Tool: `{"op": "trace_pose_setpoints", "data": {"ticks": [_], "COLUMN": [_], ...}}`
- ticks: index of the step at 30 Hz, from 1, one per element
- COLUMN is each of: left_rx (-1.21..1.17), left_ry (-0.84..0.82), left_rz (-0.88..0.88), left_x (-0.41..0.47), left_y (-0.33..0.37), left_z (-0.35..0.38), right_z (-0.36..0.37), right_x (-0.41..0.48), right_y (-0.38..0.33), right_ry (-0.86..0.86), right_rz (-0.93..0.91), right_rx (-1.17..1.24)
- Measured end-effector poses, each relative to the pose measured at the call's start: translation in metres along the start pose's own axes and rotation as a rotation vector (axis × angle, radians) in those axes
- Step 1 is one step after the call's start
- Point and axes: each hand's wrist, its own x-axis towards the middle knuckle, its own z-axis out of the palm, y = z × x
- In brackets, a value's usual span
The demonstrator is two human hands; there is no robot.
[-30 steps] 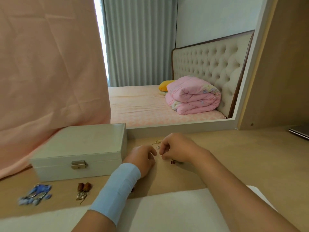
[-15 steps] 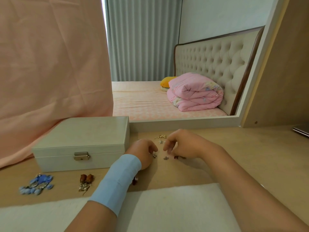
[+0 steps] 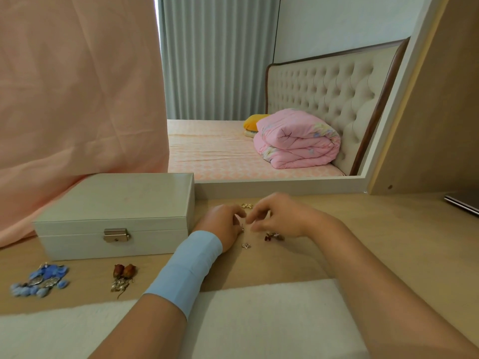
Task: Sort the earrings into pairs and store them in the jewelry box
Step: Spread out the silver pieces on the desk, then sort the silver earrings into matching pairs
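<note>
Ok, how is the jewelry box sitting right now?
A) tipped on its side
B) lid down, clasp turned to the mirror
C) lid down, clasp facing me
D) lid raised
C: the jewelry box stands flat on the desk with its lid down, and the metal clasp shows on the front face nearest the camera.

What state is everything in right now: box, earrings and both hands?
Jewelry box: lid closed, clasp down.
Blue earrings: paired on the desk, unstored.
Brown earrings: paired on desk, unstored.
Gold earrings: loose on desk.
Silver earring: loose on desk.
Red earrings: loose on desk.
Left hand: appears to pinch a small earring.
Right hand: fingers curled; hold unclear.
</note>
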Motion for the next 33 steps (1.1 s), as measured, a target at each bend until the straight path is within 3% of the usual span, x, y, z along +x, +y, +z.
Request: {"op": "trace_pose_setpoints", "data": {"ticks": [4,10,17,21,27,33], "left_rx": [0.013,0.054,0.185,0.119,0.11,0.165], "left_ry": [0.039,-0.315,-0.435,-0.382,-0.165,-0.188], "left_rz": [0.077,0.086,0.096,0.078,0.11,0.088], "left_x": [0.0,-0.009,-0.014,-0.011,0.007,0.021], "left_y": [0.004,0.022,0.022,0.027,0.044,0.056], "left_z": [-0.005,-0.027,-0.033,-0.033,-0.013,0.005], "right_z": [-0.03,-0.028,-0.024,-0.028,-0.028,-0.042], "right_x": [-0.005,-0.009,-0.008,-0.01,-0.01,-0.014], "right_y": [0.028,0.04,0.034,0.035,0.038,0.047], "right_ry": [0.214,0.024,-0.048,-0.05,-0.053,-0.006], "right_rz": [0.077,0.112,0.137,0.151,0.134,0.105], "right_rx": [0.03,-0.047,-0.054,-0.067,-0.039,0.064]}}
